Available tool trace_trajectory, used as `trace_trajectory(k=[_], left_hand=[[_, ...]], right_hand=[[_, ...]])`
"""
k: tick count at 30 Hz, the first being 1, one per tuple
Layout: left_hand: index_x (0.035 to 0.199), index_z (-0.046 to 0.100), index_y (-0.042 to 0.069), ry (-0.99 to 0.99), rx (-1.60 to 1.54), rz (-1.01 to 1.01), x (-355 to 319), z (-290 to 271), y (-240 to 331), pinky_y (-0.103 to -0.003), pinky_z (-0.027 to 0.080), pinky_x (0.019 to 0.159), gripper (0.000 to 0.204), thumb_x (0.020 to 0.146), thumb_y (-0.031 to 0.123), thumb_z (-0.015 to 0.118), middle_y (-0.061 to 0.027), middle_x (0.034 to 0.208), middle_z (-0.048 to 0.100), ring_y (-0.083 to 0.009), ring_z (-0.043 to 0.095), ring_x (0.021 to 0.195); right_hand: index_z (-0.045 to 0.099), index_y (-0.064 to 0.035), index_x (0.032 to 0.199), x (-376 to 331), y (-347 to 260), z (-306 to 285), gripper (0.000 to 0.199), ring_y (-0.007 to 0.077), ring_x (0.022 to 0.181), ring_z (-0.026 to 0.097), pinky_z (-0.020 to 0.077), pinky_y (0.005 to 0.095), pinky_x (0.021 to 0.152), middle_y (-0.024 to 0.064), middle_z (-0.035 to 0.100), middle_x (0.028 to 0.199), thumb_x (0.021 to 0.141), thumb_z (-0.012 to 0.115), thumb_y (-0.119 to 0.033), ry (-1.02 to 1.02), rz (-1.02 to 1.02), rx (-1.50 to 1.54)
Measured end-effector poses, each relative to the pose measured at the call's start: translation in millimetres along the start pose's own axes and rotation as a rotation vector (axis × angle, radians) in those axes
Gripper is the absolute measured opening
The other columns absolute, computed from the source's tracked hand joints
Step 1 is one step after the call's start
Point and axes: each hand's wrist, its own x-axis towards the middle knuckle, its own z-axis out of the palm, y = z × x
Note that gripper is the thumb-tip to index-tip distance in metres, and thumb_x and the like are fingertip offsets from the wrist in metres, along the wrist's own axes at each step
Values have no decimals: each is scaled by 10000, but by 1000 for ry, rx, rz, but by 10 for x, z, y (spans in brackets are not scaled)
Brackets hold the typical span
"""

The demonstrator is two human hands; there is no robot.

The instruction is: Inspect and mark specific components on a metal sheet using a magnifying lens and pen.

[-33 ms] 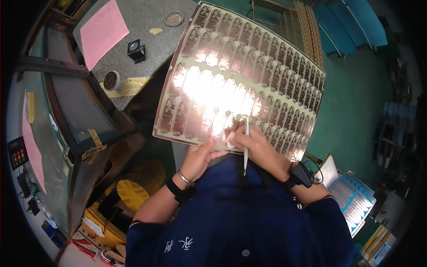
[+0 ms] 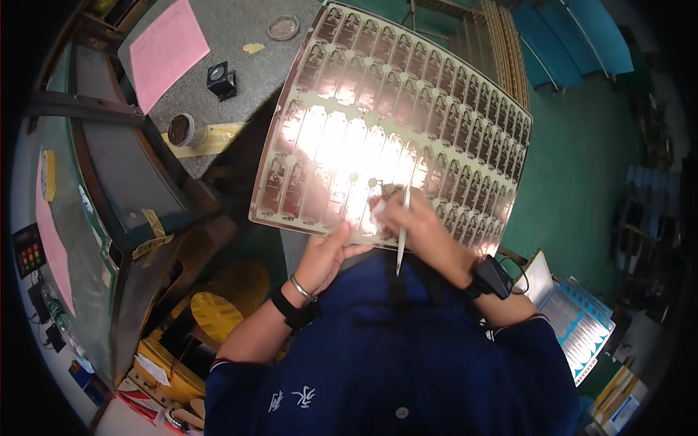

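A large copper-coloured panel (image 2: 447, 120) with rows of repeated long shapes, like a printed circuit board sheet, is tilted in front of me. Glare washes out its middle. My left hand (image 2: 325, 260) grips its near edge, thumb on top and fingers underneath. Over the near part of the panel, my right hand (image 2: 427, 231) is closed around a slim pale pen-like tool (image 2: 400, 251), pointed at its lower end. A small white wad (image 2: 378, 208) shows at the same hand's fingertips, against the panel; its material is unclear.
On the grey table (image 2: 251, 80) at the far left are a pink sheet (image 2: 166, 54), a black folding magnifier (image 2: 221, 81), an open jar of dark paste (image 2: 182, 131) and a round dish (image 2: 283, 28). Blue boards (image 2: 574, 40) stand far right. A blue-and-white printed sheet (image 2: 578, 327) lies near right.
My right hand has shifted slightly up the panel, and the pen-like tool stands a little more upright. The left hand keeps its hold on the edge.
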Motion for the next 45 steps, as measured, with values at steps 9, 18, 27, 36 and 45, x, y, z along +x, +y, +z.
trace_trajectory(k=[9,18,27,36,45], left_hand=[[1291,401,-11,-14,18,-14,-19,-8,13,-389,501,909,381,982,211,419,-136,1263,498,-221,548,1108],[1294,404,-11,-12,14,-31,-19,-21,38,-394,496,911,389,980,218,426,-135,1278,488,-228,535,1129],[1288,410,-15,11,15,-16,-32,-3,62,-395,492,913,391,981,226,425,-134,1277,491,-222,540,1122],[1328,349,5,-35,-20,-49,-52,45,128,-414,466,952,409,988,227,396,-140,1286,483,-254,507,1172],[1313,369,-22,-70,-157,-92,-44,16,99,-398,475,957,418,988,239,404,-125,1305,454,-225,492,1172]], right_hand=[[643,-25,851,47,61,61,181,292,915,595,487,390,790,87,543,781,704,677,74,106,-146,-105],[641,-47,856,30,110,52,155,248,730,524,454,344,645,93,514,764,723,671,26,171,-189,-133],[638,-36,855,6,53,20,166,268,771,553,454,345,665,106,525,784,706,696,9,125,-164,-73],[601,-50,868,341,-151,-81,127,250,888,597,461,329,758,98,610,873,766,666,-10,152,-62,161],[562,-29,949,2238,-597,185,132,140,790,622,488,261,646,74,605,874,833,497,-29,-15,-77,515]])
